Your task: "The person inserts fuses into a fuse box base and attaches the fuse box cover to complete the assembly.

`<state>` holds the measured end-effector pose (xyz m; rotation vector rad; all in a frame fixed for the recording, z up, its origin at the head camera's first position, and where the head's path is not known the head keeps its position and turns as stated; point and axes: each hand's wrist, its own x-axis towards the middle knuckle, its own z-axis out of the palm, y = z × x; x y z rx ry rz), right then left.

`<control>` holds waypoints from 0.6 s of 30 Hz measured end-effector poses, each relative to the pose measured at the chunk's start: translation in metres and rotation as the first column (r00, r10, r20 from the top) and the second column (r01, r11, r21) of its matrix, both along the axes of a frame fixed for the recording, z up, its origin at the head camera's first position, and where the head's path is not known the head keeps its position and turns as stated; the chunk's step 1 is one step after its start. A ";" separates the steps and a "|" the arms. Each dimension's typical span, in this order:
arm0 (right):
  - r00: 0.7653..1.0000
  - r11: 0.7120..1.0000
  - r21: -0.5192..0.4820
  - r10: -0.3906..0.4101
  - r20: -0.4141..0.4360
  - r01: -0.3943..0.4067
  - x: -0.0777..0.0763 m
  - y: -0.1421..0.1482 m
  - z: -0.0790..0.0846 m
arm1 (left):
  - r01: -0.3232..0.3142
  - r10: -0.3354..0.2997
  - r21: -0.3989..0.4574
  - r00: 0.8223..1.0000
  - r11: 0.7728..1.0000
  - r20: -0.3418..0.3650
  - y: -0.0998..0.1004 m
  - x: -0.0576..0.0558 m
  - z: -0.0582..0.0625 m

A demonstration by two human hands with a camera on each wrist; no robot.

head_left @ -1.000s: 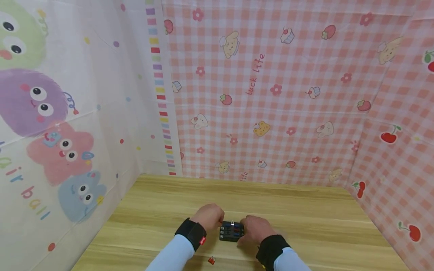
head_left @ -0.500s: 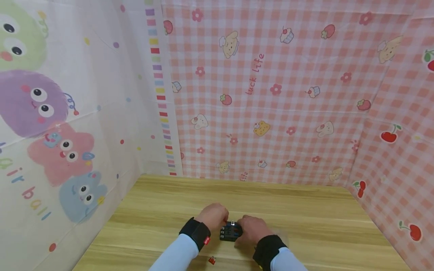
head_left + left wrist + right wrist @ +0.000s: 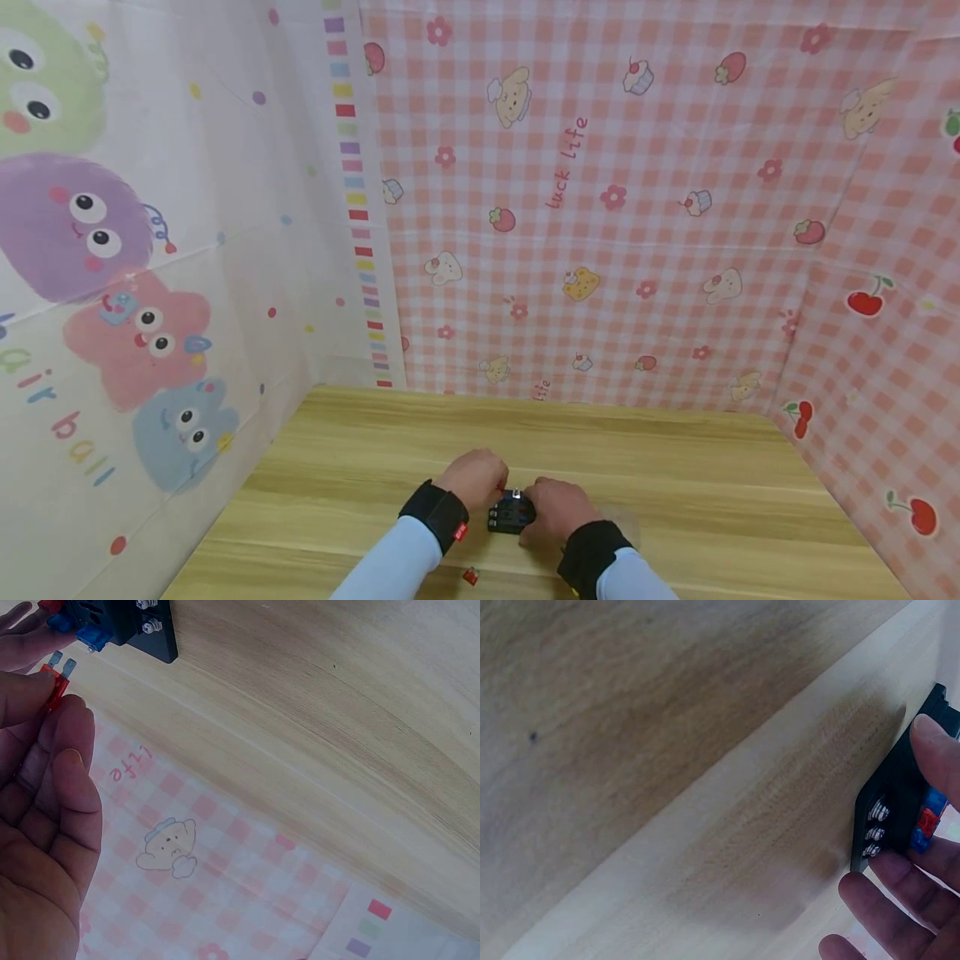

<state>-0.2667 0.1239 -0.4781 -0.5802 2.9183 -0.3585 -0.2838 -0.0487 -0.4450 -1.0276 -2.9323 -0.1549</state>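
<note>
A black fuse block [image 3: 508, 518] with metal terminal screws lies on the wooden table. My right hand [image 3: 561, 510] grips its right side, the thumb on one edge and the fingers on the other in the right wrist view. Blue and red blade fuses [image 3: 928, 819] sit in the block. Between thumb and forefinger, my left hand [image 3: 474, 482] pinches a red blade fuse [image 3: 55, 688], its two metal prongs pointing toward the block and a short gap from it in the left wrist view. Part of the block is hidden behind the right hand.
Another small red fuse [image 3: 471, 576] lies on the wooden table [image 3: 360, 442] nearer my body. Checked cloth [image 3: 600, 250] hangs at the back and right, and a white cartoon-print cloth [image 3: 247, 250] hangs at the left.
My left hand has moved a little right, closer to the fuse block's far left corner. The right hand has shifted slightly left and covers more of the block.
</note>
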 end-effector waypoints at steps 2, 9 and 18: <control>1.000 1.000 0.016 0.009 -0.020 -0.008 0.000 0.000 0.000 | -0.002 0.002 -0.001 1.000 1.000 0.003 0.001 0.000 -0.001; 0.997 0.999 0.043 0.028 -0.071 -0.025 0.002 0.000 0.000 | -0.013 0.013 0.004 1.000 1.000 0.019 0.003 0.000 -0.001; 0.998 0.999 0.033 0.008 -0.060 -0.006 -0.001 0.000 -0.005 | -0.029 0.029 -0.005 0.999 1.000 0.025 0.004 -0.003 -0.005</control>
